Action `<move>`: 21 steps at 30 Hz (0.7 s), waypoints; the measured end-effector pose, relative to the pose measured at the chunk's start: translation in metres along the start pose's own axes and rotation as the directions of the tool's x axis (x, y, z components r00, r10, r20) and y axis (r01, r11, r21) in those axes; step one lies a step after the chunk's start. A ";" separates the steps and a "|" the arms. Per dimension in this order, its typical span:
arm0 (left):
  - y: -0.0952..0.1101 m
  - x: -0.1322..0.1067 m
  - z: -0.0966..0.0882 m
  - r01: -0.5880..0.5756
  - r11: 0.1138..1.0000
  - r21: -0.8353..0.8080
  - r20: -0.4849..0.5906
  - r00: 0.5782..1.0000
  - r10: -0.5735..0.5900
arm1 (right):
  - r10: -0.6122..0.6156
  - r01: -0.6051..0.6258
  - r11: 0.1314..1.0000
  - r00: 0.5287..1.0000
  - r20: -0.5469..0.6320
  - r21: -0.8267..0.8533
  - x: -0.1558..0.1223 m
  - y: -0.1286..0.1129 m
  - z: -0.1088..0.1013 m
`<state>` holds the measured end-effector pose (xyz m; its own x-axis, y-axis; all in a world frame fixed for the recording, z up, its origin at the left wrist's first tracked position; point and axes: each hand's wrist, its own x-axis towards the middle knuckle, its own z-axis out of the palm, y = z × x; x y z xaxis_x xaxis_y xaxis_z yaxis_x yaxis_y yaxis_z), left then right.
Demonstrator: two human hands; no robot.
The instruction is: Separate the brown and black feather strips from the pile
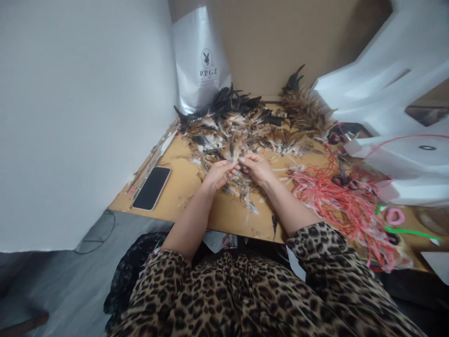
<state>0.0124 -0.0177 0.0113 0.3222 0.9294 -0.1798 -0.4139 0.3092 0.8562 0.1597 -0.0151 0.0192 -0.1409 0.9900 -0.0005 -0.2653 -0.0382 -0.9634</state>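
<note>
Close together over the middle of the table, both my hands pinch at a small brown feather bunch (234,146). My left hand (221,173) has its thumb and fingers closed at the base of the bunch. From the other side my right hand (257,167) is closed too, its fingertips meeting near the same base. What lies right between the fingertips is too small to make out. Behind the hands spreads a heap of loose brown and white feathers (280,140), with black feathers (231,100) at its back. Feather scraps (245,189) lie below my hands.
A phone (152,188) lies at the table's left edge. Tangled red strips (326,196) cover the right side, near a pink ring (394,216) and a green strip (410,231). A silver-white bag (203,61) stands at the back; white sheeting (379,79) rises at right.
</note>
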 end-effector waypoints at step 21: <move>0.000 -0.002 0.005 -0.139 0.946 0.294 -0.068 0.984 0.166 | -0.051 0.034 0.987 0.993 -0.107 -0.157 -0.003 -0.002 0.004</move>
<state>0.0162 -0.0205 0.0147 0.1902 0.9794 -0.0679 -0.1859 0.1039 0.9771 0.1570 -0.0185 0.0218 -0.0246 0.9995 0.0205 -0.1167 0.0175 -0.9930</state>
